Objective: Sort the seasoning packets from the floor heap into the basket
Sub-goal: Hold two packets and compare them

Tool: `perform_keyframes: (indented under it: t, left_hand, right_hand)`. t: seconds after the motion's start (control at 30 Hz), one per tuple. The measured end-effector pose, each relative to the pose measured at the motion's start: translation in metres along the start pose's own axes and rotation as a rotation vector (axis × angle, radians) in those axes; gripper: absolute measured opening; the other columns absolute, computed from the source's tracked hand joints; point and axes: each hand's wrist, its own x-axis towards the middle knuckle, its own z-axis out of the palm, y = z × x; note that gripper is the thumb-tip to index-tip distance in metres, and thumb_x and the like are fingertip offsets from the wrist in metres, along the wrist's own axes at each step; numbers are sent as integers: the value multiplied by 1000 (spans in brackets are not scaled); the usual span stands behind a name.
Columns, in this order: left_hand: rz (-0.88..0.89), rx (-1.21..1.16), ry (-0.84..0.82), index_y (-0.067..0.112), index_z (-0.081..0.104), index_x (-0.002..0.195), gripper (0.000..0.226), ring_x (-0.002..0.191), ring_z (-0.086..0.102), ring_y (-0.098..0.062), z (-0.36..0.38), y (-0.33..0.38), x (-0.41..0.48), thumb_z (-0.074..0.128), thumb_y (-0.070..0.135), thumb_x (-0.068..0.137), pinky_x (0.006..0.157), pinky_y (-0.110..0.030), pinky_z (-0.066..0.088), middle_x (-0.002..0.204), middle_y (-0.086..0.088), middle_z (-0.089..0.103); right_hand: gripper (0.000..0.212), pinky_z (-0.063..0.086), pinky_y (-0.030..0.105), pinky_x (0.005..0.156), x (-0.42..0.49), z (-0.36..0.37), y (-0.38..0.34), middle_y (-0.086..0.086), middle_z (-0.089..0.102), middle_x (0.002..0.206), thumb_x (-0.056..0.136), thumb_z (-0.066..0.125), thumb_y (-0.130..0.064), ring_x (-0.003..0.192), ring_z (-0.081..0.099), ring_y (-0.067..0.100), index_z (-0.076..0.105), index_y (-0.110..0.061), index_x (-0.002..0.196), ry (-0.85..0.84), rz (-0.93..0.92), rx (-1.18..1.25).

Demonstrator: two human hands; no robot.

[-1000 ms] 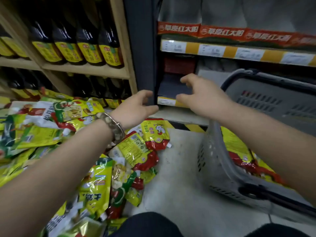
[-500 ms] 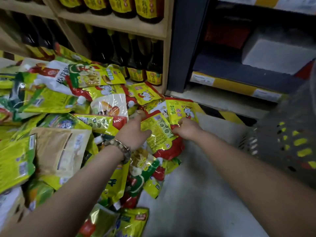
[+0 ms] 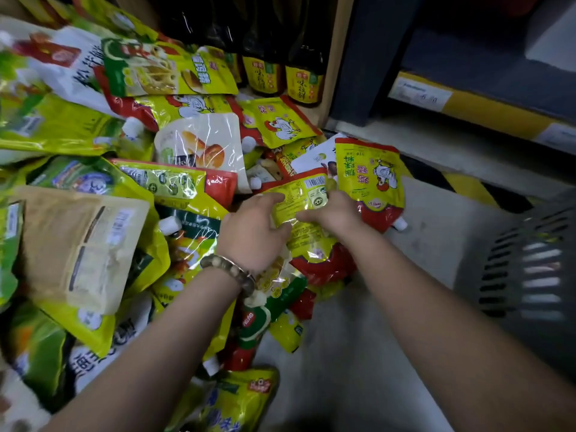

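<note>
Pouch [image 3: 300,198]: yellow with a red base, back side up (barcode seen). It is held between both hands at the near-right edge of the heap [image 3: 131,194].

Left hand [image 3: 252,232]: fingers are curled over the pouch's left edge, with the thumb laid on its face. Right hand [image 3: 335,213]: fingers are curled onto the right edge; the thumb's position cannot be told. Whether the pouch is lifted clear of the packets beneath is not resolved.

A chicken pouch [image 3: 371,176] lies just beyond the right hand, touching it or nearly so. The basket [image 3: 526,275], blurred, is seen well to the right of the right hand, on the floor [image 3: 436,232].

Handling, judged:
- The film is glossy and creased, so it is taken as slippery and soft.
- The body is expected to sag, and its contents to shift, if it is lifted by one corner.
- Weight is judged light to moderate.
- The white cap [image 3: 400,224] on the chicken pouch suggests a stiff spout on this type. A grip at the side seams or near the spout is judged surest.
- Squeezing of the belly is to be avoided.
- Overlapping neighbours may be dragged along.
</note>
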Motion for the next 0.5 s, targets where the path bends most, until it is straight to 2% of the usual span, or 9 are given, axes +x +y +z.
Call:
perform_keyframes:
  t: [0.03, 0.07, 0.17, 0.23, 0.3, 0.4, 0.47, 0.5]
  left_hand:
    - [-12, -43, 15, 25, 46, 136, 51, 121, 52, -21, 1, -1, 1, 62, 27, 87, 102, -42, 39, 136, -2, 52]
    - [-25, -92, 34, 25, 46, 136, 52, 121, 52, -22, 2, -1, 3, 63, 25, 87, 101, -43, 41, 136, -1, 53]
    - [-75, -286, 92, 24, 46, 135, 54, 116, 55, -24, 4, -3, 8, 66, 21, 85, 97, -44, 45, 131, -2, 56]
    - [-87, -385, 82, 22, 44, 137, 58, 118, 54, -22, 2, -2, 10, 68, 22, 84, 99, -44, 45, 130, -3, 56]
    - [-80, -447, 40, 23, 39, 140, 65, 122, 50, -19, -2, 4, 9, 70, 29, 83, 102, -43, 43, 135, -4, 52]
    - [-77, -586, -34, 24, 33, 143, 83, 120, 51, -16, -3, 20, 6, 77, 36, 74, 101, -40, 45, 136, -2, 50]
    - [-166, -788, -80, 20, 46, 135, 89, 110, 61, -18, -1, 30, 8, 84, 42, 58, 95, -41, 49, 124, -2, 62]
    - [-228, -918, -92, 16, 53, 129, 82, 104, 65, -22, 1, 29, 9, 84, 38, 57, 93, -45, 51, 117, -4, 67]
  right_hand:
    - [51, 44, 24, 60, -4, -1, 3, 5, 62, 96, 72, 81, -33, 88, 61, 22, 59, -9, 111, -38, -25, 161]
    - [42, 40, 22, 54, -9, -4, 7, 4, 60, 93, 76, 78, -26, 82, 58, 18, 61, -7, 110, -71, -47, 263]
    - [29, 42, 23, 63, -25, -23, 16, 4, 60, 92, 83, 71, -19, 78, 57, 14, 63, -4, 106, -32, -109, 346]
    - [16, 49, 27, 70, -28, -45, 21, 4, 67, 88, 80, 72, -13, 76, 63, 16, 65, -10, 94, 60, -120, 468]
    - [16, 55, 32, 75, -32, -68, 22, 1, 71, 84, 79, 72, -7, 75, 68, 16, 66, -15, 91, 119, -124, 666]
    - [23, 56, 36, 77, -40, -85, 11, 4, 72, 86, 80, 66, 0, 75, 69, 19, 64, -9, 101, 16, -189, 958]
    - [25, 57, 36, 77, -44, -81, -4, 7, 71, 89, 78, 67, 2, 77, 68, 21, 63, -9, 101, -79, -244, 974]
    - [28, 56, 37, 78, -44, -75, -11, 7, 71, 90, 76, 69, 0, 79, 68, 22, 64, -10, 101, -101, -252, 955]
